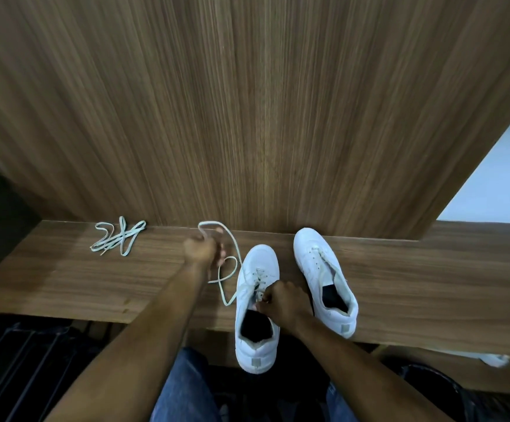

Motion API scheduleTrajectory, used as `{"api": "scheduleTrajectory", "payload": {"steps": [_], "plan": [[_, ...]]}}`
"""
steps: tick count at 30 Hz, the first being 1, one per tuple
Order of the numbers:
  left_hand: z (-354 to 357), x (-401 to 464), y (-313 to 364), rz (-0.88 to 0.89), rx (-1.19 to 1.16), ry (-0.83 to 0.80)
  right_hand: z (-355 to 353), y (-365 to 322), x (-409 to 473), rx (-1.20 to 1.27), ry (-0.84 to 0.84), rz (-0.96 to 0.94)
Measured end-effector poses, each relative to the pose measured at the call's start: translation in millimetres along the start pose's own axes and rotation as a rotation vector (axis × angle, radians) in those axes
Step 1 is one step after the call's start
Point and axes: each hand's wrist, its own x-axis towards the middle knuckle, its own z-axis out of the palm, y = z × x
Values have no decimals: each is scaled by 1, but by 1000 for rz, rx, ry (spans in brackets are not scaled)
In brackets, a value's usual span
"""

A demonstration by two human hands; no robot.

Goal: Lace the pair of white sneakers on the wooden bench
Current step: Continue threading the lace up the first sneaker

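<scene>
— How far along are you?

— From the head view, hardly begun, I judge. The near sneaker (256, 303) sits on the bench (430, 284), heel past its front edge, with the lace (232, 257) through only the lower eyelets. The second sneaker (323, 278) just beside it looks unlaced; its spare lace (116, 239) lies bundled well to the left.

— And your hands?

— My left hand (203, 249) reaches out, fist clenched on the lace's loose length. My right hand (281, 303) pinches the lace at the tongue.
</scene>
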Motion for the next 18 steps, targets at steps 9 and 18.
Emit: {"api": "scheduleTrajectory", "payload": {"steps": [9, 18], "plan": [[19, -29, -69, -113, 470, -183, -1, 2, 1, -3, -22, 31], [2, -3, 1, 1, -45, 31, 1, 4, 2, 50, -26, 40]]}}
